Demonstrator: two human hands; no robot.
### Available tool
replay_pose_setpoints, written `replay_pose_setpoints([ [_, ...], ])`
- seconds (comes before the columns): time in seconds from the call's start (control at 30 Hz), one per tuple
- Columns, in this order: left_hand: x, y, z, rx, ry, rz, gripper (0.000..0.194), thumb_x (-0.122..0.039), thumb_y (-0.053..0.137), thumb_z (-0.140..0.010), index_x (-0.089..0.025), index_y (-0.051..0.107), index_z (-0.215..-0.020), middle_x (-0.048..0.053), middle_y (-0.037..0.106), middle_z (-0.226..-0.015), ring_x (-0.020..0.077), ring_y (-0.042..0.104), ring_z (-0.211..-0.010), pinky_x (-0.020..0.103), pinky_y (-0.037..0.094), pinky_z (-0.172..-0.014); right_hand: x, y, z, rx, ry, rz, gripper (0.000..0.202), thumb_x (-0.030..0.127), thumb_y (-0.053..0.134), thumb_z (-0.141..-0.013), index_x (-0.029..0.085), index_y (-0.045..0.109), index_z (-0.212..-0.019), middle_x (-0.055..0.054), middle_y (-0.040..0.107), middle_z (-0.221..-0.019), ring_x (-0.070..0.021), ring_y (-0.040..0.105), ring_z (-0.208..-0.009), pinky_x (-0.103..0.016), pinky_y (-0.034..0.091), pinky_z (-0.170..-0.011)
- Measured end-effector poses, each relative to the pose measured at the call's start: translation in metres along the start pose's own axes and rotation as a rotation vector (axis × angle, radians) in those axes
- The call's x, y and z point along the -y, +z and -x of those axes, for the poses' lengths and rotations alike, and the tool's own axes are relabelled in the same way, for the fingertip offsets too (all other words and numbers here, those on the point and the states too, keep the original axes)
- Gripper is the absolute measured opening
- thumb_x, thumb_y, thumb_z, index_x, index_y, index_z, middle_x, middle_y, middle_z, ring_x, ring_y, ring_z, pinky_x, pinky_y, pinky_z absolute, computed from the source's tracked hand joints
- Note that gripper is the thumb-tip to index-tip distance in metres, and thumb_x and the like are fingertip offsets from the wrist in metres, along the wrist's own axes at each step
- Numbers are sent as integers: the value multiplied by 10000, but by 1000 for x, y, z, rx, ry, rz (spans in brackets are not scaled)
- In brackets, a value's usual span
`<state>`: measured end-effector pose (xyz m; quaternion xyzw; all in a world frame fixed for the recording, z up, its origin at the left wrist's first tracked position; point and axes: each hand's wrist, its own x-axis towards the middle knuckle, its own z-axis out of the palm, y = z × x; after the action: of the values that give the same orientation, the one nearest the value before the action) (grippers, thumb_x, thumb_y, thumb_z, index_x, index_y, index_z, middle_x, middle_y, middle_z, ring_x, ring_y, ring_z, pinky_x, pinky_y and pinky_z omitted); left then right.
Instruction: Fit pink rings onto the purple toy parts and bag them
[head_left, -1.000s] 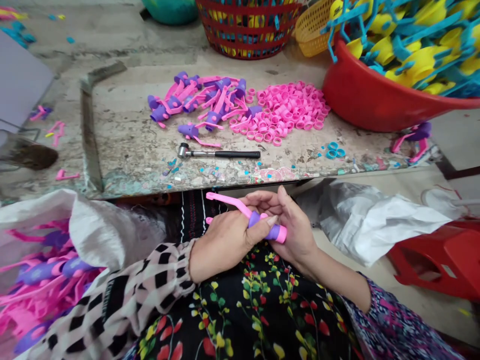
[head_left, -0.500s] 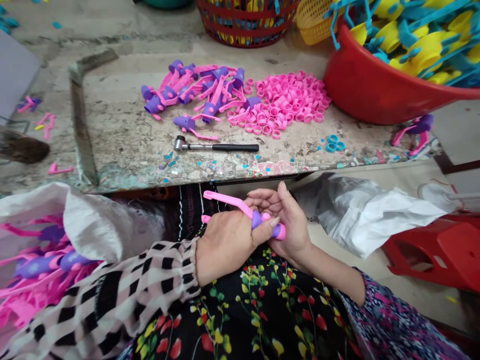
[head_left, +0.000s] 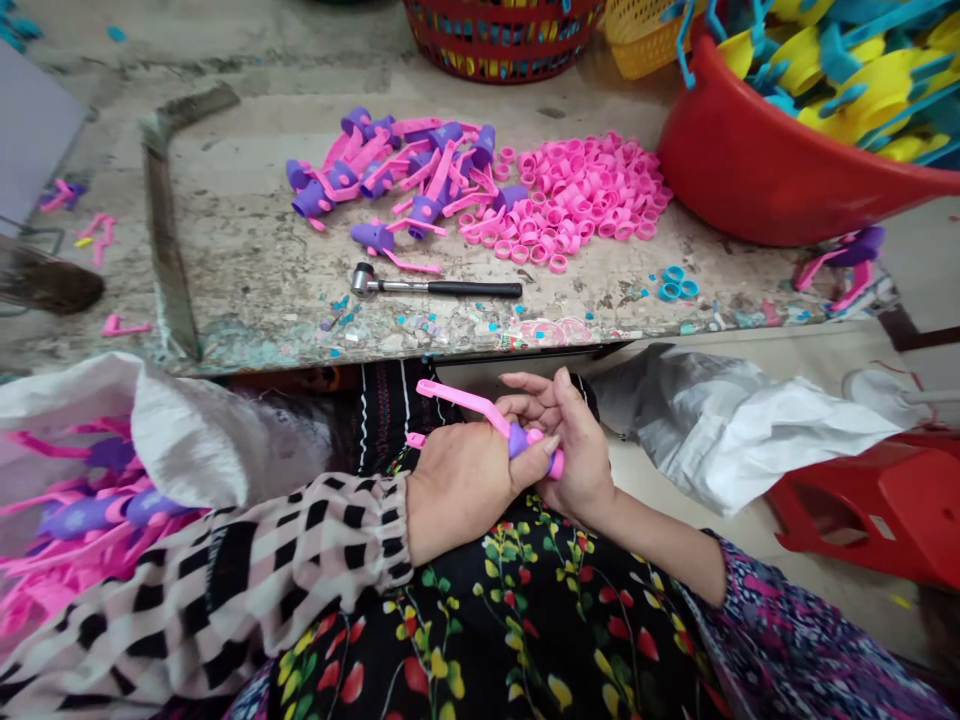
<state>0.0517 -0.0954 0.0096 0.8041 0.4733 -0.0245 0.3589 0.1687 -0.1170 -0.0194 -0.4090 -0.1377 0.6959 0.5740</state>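
Note:
My left hand point(head_left: 469, 475) is wrapped round a purple and pink plastic piece point(head_left: 519, 440), its thumb lying along the purple body. One pink arm of the piece sticks out to the upper left. Against the piece's pink ringed end rests the palm of my right hand point(head_left: 581, 445), its fingers apart and partly curled. On the bench lie a heap of similar purple and pink pieces point(head_left: 424, 205), a pile of pink rings point(head_left: 592, 195) and a hammer point(head_left: 450, 288) with a black handle.
A red basin point(head_left: 757, 170) of yellow and blue parts stands at the bench's right, near blue rings point(head_left: 669, 291). Behind are a red basket point(head_left: 502, 60) and a yellow basket point(head_left: 637, 40). A white sack point(head_left: 195, 440) is at left, a red stool point(head_left: 885, 510) at right.
The view has shifted slightly. My right palm has come a little further over the ringed end of the piece, while my left hand keeps its grip.

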Motion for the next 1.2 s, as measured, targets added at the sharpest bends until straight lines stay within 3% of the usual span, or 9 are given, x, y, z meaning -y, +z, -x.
replay_pose_setpoints([
  [0.27,7,8,2,43,-54,-48,573,-620,251,-915,-236,583,-1180,69,705,-895,287,680,-799,365,472,-669,-10,-3,-1,-13,51,43,389,532,514,-871,213,647,-1051,-17,706,-716,-136,613,-631,-243,453,-601],
  [0.4,11,10,2,-13,-27,122,557,-634,336,-895,-260,527,-1260,52,699,-1036,266,664,-928,375,478,-813,-6,-3,-4,19,78,38,398,538,519,-867,191,689,-962,-25,709,-712,-131,628,-650,-243,471,-650],
  [0.53,14,11,-1,-69,35,285,541,-606,267,-929,-242,620,-1115,42,639,-1209,228,621,-1016,354,451,-890,2,-3,-8,71,141,-16,524,635,463,-849,179,716,-905,-57,731,-805,-156,659,-734,-279,495,-739],
  [0.67,19,13,-6,-51,-18,357,596,-628,227,-925,-212,649,-985,36,687,-927,209,621,-864,315,453,-787,4,-5,-9,40,48,-9,576,674,402,-854,199,724,-904,-71,733,-938,-193,662,-896,-349,464,-914],
  [0.8,24,17,-9,-28,-64,371,651,-654,195,-914,-193,651,-857,18,643,-738,183,580,-696,282,409,-642,3,-4,-11,5,-10,21,572,678,416,-847,200,729,-877,-70,732,-924,-193,655,-910,-357,451,-943],
  [0.97,26,19,-10,-42,-75,370,653,-670,211,-903,-185,641,-820,15,636,-731,182,571,-673,277,378,-594,1,1,-15,-13,37,-1,564,676,447,-833,187,729,-828,-67,736,-855,-178,662,-829,-344,468,-909],
  [1.2,24,18,-9,-49,-82,347,649,-664,201,-908,-200,655,-899,38,680,-855,216,626,-799,314,452,-709,2,8,-13,-14,67,37,571,707,482,-792,190,722,-827,-65,739,-830,-192,677,-824,-344,481,-874],
])
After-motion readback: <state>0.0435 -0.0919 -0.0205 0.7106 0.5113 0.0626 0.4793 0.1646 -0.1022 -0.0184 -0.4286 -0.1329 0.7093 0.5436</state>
